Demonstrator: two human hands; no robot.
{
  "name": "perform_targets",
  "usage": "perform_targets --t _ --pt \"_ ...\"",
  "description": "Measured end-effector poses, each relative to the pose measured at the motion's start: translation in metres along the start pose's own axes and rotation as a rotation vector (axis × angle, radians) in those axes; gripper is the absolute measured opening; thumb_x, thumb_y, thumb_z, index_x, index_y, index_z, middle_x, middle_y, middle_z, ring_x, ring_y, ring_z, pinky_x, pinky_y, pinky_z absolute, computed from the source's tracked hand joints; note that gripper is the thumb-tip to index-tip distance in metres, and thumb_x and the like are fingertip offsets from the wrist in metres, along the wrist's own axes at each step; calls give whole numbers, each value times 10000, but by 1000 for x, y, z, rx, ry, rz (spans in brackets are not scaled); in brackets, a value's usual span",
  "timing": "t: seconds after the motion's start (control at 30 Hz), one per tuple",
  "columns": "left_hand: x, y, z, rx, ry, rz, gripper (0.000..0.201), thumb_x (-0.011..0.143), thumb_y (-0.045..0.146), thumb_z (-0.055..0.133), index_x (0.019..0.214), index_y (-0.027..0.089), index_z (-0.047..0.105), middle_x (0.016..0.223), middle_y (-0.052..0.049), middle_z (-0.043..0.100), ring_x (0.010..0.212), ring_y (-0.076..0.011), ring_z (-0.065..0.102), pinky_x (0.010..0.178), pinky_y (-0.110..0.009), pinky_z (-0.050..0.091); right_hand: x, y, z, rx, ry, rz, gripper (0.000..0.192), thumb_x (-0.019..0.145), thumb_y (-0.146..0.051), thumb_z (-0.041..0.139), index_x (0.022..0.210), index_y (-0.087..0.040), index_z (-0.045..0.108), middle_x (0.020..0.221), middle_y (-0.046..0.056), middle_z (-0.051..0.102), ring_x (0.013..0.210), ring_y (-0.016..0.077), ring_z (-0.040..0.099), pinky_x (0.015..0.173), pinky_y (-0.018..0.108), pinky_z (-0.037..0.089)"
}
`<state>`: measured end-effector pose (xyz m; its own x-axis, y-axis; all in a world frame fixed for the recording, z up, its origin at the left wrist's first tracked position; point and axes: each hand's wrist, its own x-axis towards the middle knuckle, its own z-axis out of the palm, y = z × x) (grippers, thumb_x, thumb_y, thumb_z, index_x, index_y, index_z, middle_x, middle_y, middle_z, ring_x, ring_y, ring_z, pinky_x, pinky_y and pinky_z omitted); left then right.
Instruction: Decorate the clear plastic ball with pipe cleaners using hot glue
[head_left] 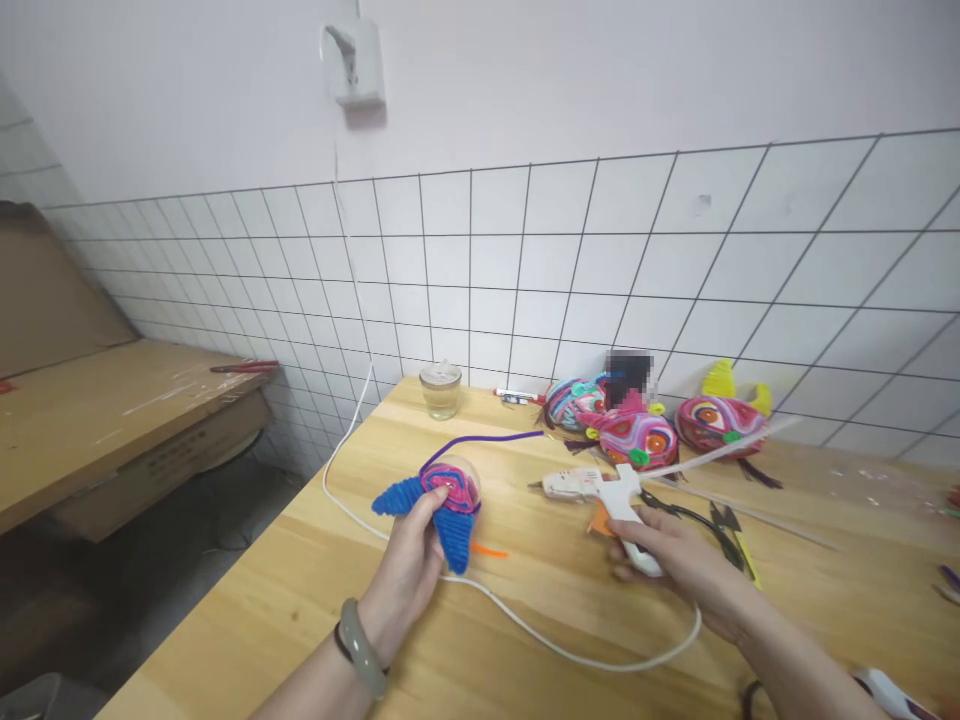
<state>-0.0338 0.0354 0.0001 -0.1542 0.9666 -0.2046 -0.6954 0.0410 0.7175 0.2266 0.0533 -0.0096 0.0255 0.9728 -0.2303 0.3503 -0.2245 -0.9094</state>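
Pipe-cleaner ornament (448, 497) sits on the worktop (525, 590), our left hand (409, 570) closed around its lower edge. Glue gun (607, 497) lies to its right, nozzle pointing left toward it, our right hand (675, 560) curled on the handle. Finished ornaments (637, 435) near the wall.

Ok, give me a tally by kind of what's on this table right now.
Pipe-cleaner craft balls: 4 (one in the left hand at, three at the back)
Glue guns: 1, gripped by the right hand
Glass jars: 1
Scissors: 1
Total: 7
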Motion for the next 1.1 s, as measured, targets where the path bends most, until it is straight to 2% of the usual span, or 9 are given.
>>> perform_targets --t 0.1,0.17,0.27,0.33,0.47,0.63,0.77,0.9,1.1 --pt "3 0 -3 10 -18 24 166 659 259 732 775 159 668 836 -38 728 861 -205 661 845 -349 494 -12 -21 -3 65 11 -66 295 740 -465 585 899 -225 520 730 42 692 683 204 670 572 271 518" --pt "5 -1 -5 21 -33 37 173 662 260 728 786 153 674 831 -42 725 860 -205 659 841 -342 487 -25 -35 -4 49 49 -130 288 737 -464 606 889 -227 547 666 35 676 670 229 666 524 275 501" --pt "6 -2 -8 43 -53 64 165 694 254 705 815 144 677 842 -47 721 863 -196 651 856 -335 472 -47 -50 0 -73 61 -306 263 732 -464 595 594 -246 548 546 22 622 562 201 604 527 274 488" --pt "7 -3 -9 59 -66 83 150 711 241 691 823 143 675 844 -45 717 864 -189 643 863 -329 465 -59 -53 7 -121 3 -300 334 753 -488 573 525 -247 534 481 13 577 491 184 553 502 275 472" --pt "7 -4 -11 91 -77 109 131 724 235 681 824 150 675 825 -36 712 841 -185 637 846 -327 469 -69 -49 23 -114 -102 -210 350 791 -545 530 799 -220 659 411 -27 508 419 168 479 434 262 398" --pt "3 -4 -7 131 -63 150 136 721 219 689 845 165 674 829 -29 710 827 -183 634 848 -330 468 -71 -46 35 -173 -64 -298 315 794 -529 544 713 -245 654 547 7 592 531 190 553 511 267 447" --pt "-1 -4 -4 160 -42 172 223 665 204 731 880 183 674 843 -23 710 858 -191 637 864 -325 458 -74 -48 39 -165 -57 -328 319 802 -490 543 965 -252 680 664 8 640 539 173 551 514 243 483" --pt "0 -7 -5 178 -42 177 336 629 213 750 954 196 664 914 -38 714 914 -214 637 891 -348 449 -77 -48 43 -216 -51 -370 296 806 -465 561 898 -214 690 558 -21 530 529 157 533 496 214 471" --pt "2 -8 -7 187 -46 176 334 634 222 743 956 196 660 889 -35 713 921 -223 642 894 -362 451 -80 -52 48 -167 -21 -404 285 836 -458 514 858 -212 655 591 -24 549 500 135 514 469 196 452"
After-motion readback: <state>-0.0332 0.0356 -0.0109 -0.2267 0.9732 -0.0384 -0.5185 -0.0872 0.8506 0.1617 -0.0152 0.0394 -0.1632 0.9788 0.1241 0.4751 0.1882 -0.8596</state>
